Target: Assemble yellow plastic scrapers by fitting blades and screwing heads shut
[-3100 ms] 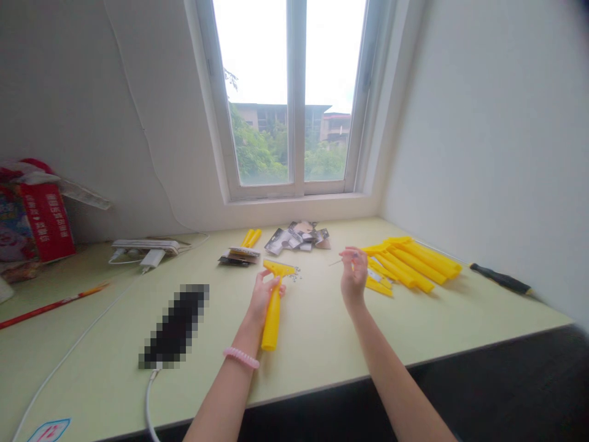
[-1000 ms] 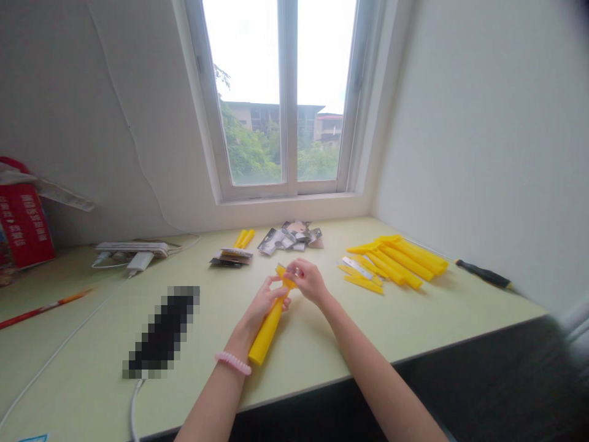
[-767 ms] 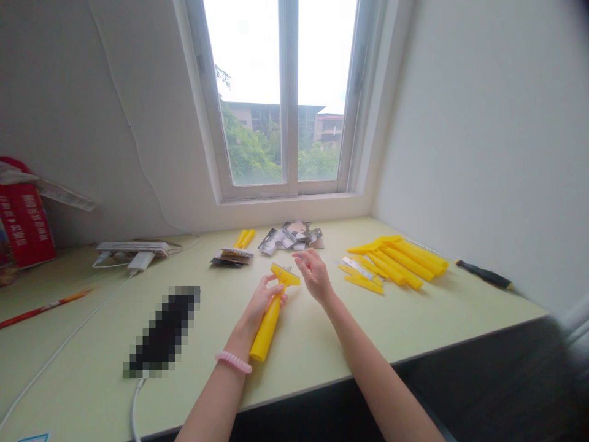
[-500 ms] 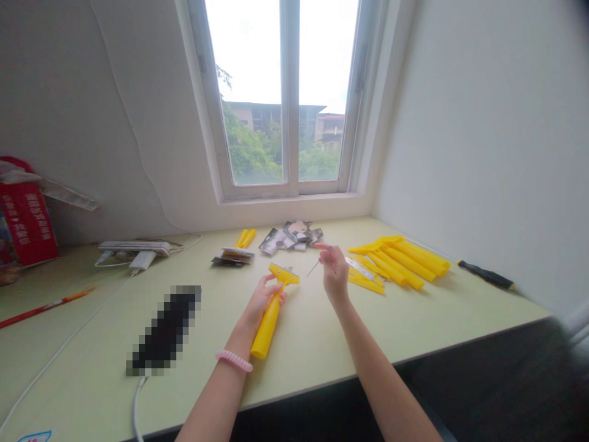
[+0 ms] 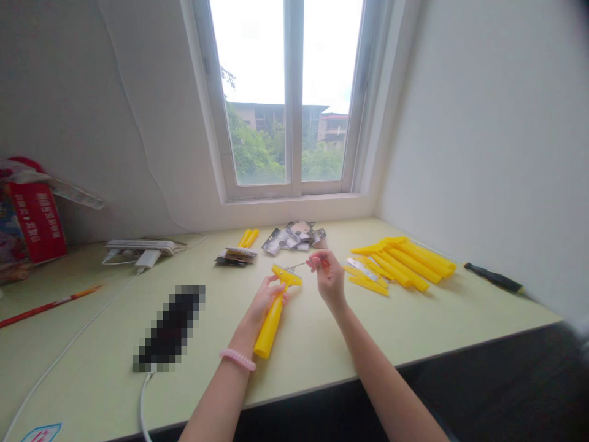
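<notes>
While clamping yellow plastic scraper (image 5: pixel 272 322) in left hand (image 5: pixel 264 301), pinching thin metal pin (image 5: pixel 299 266) in right hand (image 5: pixel 327 279), fingertips together, just beside scraper head (image 5: pixel 286 275); next: seating pin into head, steady aim needed.

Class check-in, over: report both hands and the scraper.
Left hand gripping yellow scraper. Right hand pinching thin metal pin by scraper head. Nothing blocking.

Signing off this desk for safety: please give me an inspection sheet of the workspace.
Surface: pale green desk, items spread along its back.
Job's things: yellow scraper, thin metal pin, pile of yellow scraper handles.
Clutter: blister packs, red carton, orange pencil.
Hands: left hand grips the scraper; right hand pinches the pin.
Cables: power strip, white cable.
Surroundings: window, white wall; other people: nothing seen.
</notes>
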{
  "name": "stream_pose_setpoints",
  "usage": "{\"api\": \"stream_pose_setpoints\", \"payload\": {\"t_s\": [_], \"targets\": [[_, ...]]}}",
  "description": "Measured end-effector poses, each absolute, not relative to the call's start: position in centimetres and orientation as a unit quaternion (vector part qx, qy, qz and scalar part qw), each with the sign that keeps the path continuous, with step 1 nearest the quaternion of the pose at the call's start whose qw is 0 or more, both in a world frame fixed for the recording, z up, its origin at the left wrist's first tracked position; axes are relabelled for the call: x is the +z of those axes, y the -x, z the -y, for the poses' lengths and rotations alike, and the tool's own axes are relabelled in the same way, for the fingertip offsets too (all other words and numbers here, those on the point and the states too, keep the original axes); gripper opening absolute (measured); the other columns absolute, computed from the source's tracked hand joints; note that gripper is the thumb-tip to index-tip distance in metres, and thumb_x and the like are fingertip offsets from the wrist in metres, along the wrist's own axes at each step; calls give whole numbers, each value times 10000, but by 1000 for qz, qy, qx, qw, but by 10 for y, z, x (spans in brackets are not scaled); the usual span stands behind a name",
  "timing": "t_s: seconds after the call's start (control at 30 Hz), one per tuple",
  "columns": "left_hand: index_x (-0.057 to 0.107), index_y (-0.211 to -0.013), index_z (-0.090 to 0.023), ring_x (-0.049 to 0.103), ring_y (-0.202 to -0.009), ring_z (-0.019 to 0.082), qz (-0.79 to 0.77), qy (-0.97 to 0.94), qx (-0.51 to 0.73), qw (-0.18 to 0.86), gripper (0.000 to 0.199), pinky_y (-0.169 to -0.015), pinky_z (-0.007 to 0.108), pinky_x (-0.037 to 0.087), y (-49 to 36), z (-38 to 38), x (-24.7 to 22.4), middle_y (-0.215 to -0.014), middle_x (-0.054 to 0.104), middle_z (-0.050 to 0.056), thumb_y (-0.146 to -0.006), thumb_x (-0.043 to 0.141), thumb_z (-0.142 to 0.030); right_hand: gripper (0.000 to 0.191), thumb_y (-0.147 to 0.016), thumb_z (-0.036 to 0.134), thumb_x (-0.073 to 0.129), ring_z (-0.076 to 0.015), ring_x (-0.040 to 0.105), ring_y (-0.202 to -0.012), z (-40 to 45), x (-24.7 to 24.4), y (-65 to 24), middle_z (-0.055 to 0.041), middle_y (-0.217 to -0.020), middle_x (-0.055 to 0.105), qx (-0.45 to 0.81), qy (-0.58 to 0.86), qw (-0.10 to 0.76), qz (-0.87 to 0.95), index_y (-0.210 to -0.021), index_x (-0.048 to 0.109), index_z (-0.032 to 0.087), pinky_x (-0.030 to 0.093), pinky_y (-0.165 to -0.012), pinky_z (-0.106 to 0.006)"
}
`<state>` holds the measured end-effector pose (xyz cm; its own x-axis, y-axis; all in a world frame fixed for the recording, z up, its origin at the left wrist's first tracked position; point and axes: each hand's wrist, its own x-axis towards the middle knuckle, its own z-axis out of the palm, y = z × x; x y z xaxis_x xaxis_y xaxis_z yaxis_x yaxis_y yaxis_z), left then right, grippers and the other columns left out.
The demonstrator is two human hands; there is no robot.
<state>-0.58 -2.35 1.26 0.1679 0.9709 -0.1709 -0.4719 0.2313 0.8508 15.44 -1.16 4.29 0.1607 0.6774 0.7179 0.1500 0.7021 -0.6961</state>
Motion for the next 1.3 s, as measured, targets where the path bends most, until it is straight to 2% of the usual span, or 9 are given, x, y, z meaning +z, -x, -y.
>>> {"api": "stream_pose_setpoints", "payload": {"t_s": [0.43, 0.7, 1.3], "targets": [[364, -1056, -169, 504, -479, 71, -374, -341, 527, 683, 425, -463, 183, 379, 5, 28, 16, -744, 575, 36, -700, 577, -73, 123, -858, 307, 456, -115, 527, -574, 14, 41, -149, -12, -705, 568, 189, 326, 651, 658, -837, 509, 199, 461, -581, -268], [373, -1052, -182, 504, -474, 71, -367, -323, 521, 700, 440, -449, 177, 372, 6, 24, 13, -715, 556, 15, -689, 604, -92, 119, -858, 306, 462, -120, 542, -588, 13, 39, -150, -10, -712, 569, 190, 329, 652, 656, -845, 509, 198, 468, -594, -267], [387, -1141, -160, 483, -466, 39, -324, -294, 529, 727, 445, -439, 160, 380, 6, 29, 23, -892, 603, 91, -739, 540, -42, 128, -857, 314, 463, -117, 550, -590, 10, 38, -150, -11, -717, 574, 204, 333, 651, 651, -853, 508, 194, 470, -593, -262]]}}
